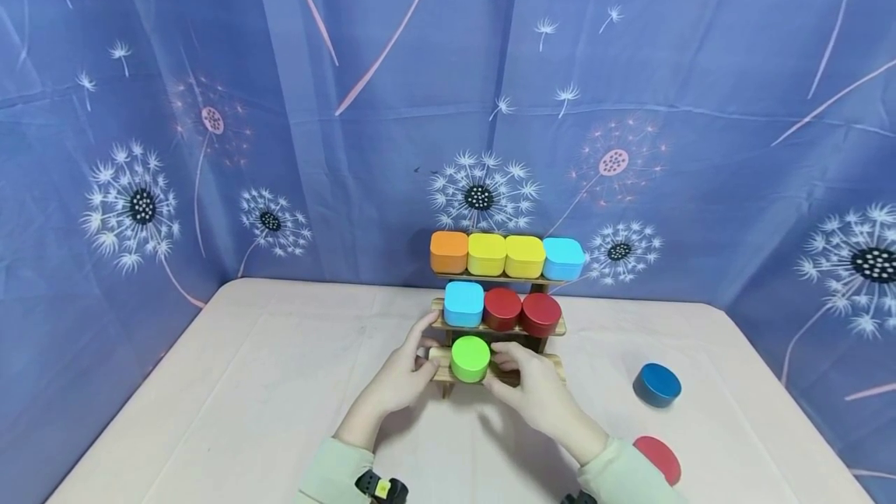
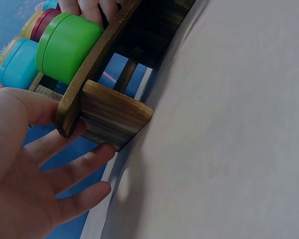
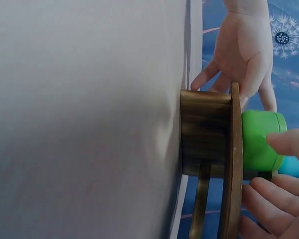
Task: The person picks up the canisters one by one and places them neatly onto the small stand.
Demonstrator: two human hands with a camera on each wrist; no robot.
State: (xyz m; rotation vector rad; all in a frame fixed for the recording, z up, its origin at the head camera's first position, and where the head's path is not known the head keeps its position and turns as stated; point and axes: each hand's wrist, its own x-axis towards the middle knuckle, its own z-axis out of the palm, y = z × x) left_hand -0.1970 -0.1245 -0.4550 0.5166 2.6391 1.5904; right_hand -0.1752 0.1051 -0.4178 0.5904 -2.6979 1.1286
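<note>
A green round lidded tin [image 1: 470,358] stands on the lowest step of a wooden three-step rack [image 2: 92,64], left of its middle. My right hand [image 1: 535,391] is at the tin's right side, its thumb against the tin in the right wrist view and the other fingers loosely bent beside it. My left hand [image 1: 399,376] is at the rack's left end, thumb by the lowest step's end and fingers spread. The middle step bears a light blue squarish tin [image 1: 463,303] and two dark red round tins [image 1: 502,309].
On the top step stand an orange tin [image 1: 449,252], two yellow tins [image 1: 486,254] and a light blue tin [image 1: 563,258]. To the right, a dark blue round tin [image 1: 657,385] and a red round tin [image 1: 659,457] rest on the pale tabletop [image 1: 280,395]; my right sleeve partly covers the red one.
</note>
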